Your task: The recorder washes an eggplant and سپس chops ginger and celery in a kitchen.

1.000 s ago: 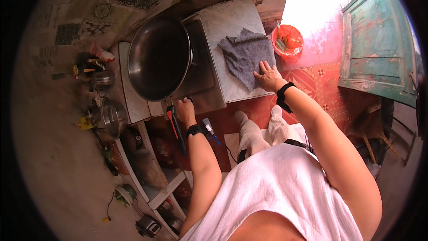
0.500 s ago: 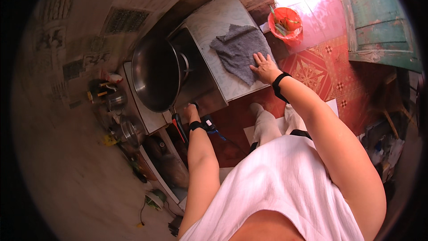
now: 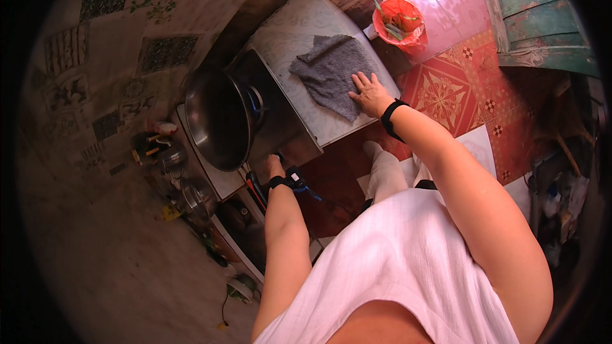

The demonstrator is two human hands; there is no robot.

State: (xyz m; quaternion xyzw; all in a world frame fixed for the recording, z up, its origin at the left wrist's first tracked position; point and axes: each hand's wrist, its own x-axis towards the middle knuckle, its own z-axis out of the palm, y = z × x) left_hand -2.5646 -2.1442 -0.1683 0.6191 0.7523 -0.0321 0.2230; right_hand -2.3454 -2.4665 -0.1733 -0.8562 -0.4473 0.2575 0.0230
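Observation:
My left hand is at the front panel of the gas stove, its fingers closed at a small dark knob, which they mostly hide. A large dark wok sits on the stove, and its black-and-red handle points toward me beside my left wrist. Blue light shows at the burner by the wok's right side. My right hand rests with fingers spread on the edge of a crumpled grey cloth, which lies on the pale counter right of the stove.
A red-lined bin with green scraps stands beyond the counter. Metal pots and small kitchen items crowd the left side. A green door is at the far right. Cluttered things sit on the right.
Blue light has appeared at the burner beside the wok. The whole view has shifted slightly. My left hand stays at the knob and my right hand stays on the cloth.

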